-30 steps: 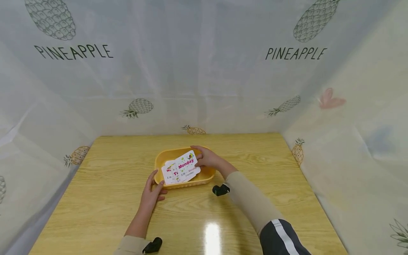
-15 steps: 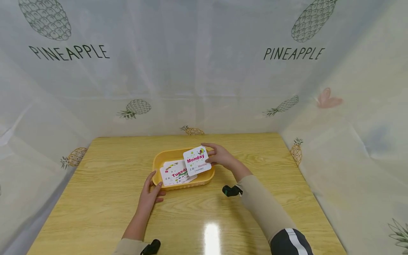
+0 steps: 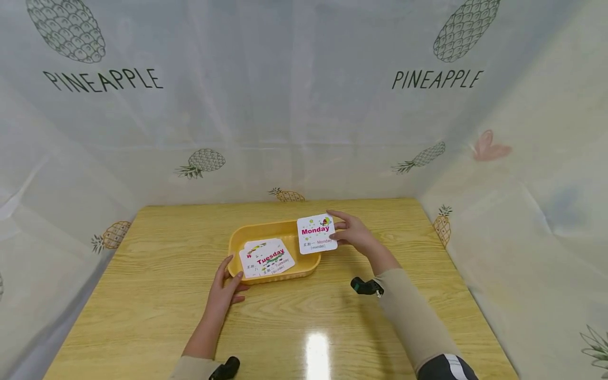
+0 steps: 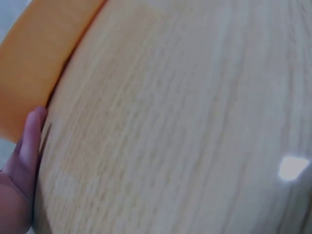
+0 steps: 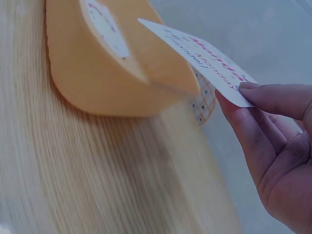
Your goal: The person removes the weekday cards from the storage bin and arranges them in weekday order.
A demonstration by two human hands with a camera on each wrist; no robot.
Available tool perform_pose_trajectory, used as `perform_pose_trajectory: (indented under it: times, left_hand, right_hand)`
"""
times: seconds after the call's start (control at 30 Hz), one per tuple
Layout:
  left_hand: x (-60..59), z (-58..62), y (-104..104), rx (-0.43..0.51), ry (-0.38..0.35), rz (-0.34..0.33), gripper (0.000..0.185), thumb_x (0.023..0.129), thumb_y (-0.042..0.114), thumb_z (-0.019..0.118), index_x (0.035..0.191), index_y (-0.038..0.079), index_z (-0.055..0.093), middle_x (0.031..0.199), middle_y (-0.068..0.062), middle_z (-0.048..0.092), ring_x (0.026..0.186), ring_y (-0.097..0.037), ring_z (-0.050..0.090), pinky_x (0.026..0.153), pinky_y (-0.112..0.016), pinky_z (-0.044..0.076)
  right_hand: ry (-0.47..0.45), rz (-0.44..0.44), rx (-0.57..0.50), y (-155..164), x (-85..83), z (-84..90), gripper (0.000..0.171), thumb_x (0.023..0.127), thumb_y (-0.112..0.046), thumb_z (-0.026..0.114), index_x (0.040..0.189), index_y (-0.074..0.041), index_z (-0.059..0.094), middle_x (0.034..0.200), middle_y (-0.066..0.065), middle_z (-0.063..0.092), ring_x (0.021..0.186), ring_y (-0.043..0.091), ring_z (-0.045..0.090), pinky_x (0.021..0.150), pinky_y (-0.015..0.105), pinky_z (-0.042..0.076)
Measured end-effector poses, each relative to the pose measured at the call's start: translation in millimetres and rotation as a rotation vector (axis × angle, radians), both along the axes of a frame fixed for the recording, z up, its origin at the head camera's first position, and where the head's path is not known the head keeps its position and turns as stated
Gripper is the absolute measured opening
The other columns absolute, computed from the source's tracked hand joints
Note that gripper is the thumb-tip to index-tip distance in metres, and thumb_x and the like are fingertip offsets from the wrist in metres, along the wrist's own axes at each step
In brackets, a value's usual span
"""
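Observation:
My right hand (image 3: pixel 355 234) pinches a white flashcard (image 3: pixel 315 234) printed "Monday" by its right edge, thumb on top and fingers beneath. In the right wrist view the flashcard (image 5: pixel 204 61) is tilted above the rim of a yellow plastic basket (image 5: pixel 97 92). That basket (image 3: pixel 304 269) stands on the table, and my left hand (image 3: pixel 222 289) grips its near left corner, thumb at the rim. Inside the basket's left part lie several overlapping flashcards (image 3: pixel 267 258), "Tuesday" uppermost. Only a bit of my left hand (image 4: pixel 22 165) shows in the left wrist view, against the basket's wall.
A light wooden table (image 3: pixel 166 253) carries the basket, with a bright light reflection near its front. White curtains (image 3: pixel 294 116) with pineapple prints hang behind and on both sides. Dark wrist cameras (image 3: pixel 367 286) sit at both sleeves.
My right hand has lifted the "Monday" flashcard off the pile and carried it right, over the basket's right end, uncovering "Tuesday". The left hand stays at the basket's corner.

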State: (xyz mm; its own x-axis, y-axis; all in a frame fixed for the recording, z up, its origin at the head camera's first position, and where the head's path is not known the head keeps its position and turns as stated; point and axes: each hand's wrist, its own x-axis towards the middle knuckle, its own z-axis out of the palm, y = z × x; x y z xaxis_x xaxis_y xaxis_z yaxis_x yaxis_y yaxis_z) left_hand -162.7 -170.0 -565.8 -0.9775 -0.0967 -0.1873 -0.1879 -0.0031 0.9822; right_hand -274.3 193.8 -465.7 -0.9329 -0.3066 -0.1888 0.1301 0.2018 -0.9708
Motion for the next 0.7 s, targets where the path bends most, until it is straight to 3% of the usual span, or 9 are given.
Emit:
perform_pose_trajectory:
  times: [0.4,0.7]
  left_hand:
    - [-0.6,2.1,-5,0.071,-0.062,-0.036,0.063,0.098,0.028,0.062,0.151,0.037,0.029,0.138,-0.015,0.039,0.092,-0.032,0.068,0.061,-0.04,0.06]
    - [-1.7,3.8,-2,0.126,-0.049,-0.055,0.065,0.099,0.03,0.059,0.153,0.036,0.024,0.137,-0.014,0.037,0.097,-0.035,0.066,0.063,-0.041,0.06]
  right_hand:
    - [-0.02,-0.038,-0.012,44,5.4,-11.6,0.074,0.091,0.008,0.062,0.154,-0.008,0.026,0.119,0.029,0.058,0.084,0.023,0.066,0.072,0.04,0.057]
    - [0.0,-0.079,0.035,62,1.4,-23.2,0.072,0.093,0.004,0.062,0.154,-0.006,0.026,0.118,0.026,0.059,0.085,0.022,0.065,0.077,0.042,0.056]
